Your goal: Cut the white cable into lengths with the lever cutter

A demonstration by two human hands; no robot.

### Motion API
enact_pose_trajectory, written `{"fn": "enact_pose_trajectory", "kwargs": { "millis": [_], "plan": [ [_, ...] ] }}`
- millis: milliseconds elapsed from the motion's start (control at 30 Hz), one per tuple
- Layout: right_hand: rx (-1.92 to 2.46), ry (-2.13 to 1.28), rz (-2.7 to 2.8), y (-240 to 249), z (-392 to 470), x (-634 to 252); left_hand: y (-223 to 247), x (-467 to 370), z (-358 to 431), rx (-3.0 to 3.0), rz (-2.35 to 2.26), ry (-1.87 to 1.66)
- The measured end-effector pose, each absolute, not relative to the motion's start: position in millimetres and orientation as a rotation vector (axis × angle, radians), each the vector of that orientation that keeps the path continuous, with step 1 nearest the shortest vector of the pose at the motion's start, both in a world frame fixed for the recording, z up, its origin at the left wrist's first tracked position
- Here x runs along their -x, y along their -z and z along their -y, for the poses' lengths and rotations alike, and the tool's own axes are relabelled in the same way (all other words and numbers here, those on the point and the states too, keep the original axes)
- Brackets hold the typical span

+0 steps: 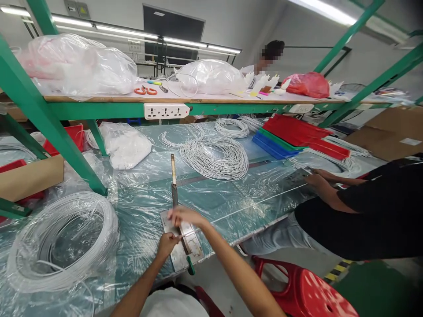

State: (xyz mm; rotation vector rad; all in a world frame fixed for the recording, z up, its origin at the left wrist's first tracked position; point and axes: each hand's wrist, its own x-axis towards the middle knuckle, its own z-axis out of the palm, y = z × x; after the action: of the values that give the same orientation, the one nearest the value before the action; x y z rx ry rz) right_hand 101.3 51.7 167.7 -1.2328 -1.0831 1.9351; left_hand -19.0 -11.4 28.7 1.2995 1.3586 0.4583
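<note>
A flat metal fixture (179, 259) lies at the table's front edge, with a long lever (175, 193) reaching away from it. My left hand (168, 245) is closed in a pinch over the fixture's left side, at what looks like the end of a thin white cable (257, 203). The cable stretches right towards a co-worker's hands. Above the fixture, by the lever's near part, is my right hand (187, 216). Its fingers are bent and smeared by motion, so its grip cannot be made out. A small green handle (191, 265) sticks out at the fixture's front.
Left of me lies a big coil of white cable (99, 220); another coil (211, 165) lies ahead. Red, green and blue trays (280, 149) are stacked at the back right. A co-worker's hands (319, 180) are at a second metal plate (294, 178). A red stool (307, 286) stands front right.
</note>
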Motion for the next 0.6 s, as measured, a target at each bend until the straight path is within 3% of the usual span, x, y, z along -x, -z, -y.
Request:
{"fn": "enact_pose_trajectory", "kwargs": {
  "millis": [133,267,600],
  "plan": [
    [1.375,-1.617,0.961,-192.9,-149.2,-117.2,-35.2,18.1,15.5,-1.422,-1.441,-0.433],
    [1.454,-1.610,0.932,-198.7,-199.2,-105.2,-45.6,19.5,15.1,-1.537,-1.461,-0.386],
    [1.409,-1.779,0.900,-213.6,-180.0,-123.7,-20.2,8.6,8.1,-1.512,-1.407,-0.366]
  ]
}}
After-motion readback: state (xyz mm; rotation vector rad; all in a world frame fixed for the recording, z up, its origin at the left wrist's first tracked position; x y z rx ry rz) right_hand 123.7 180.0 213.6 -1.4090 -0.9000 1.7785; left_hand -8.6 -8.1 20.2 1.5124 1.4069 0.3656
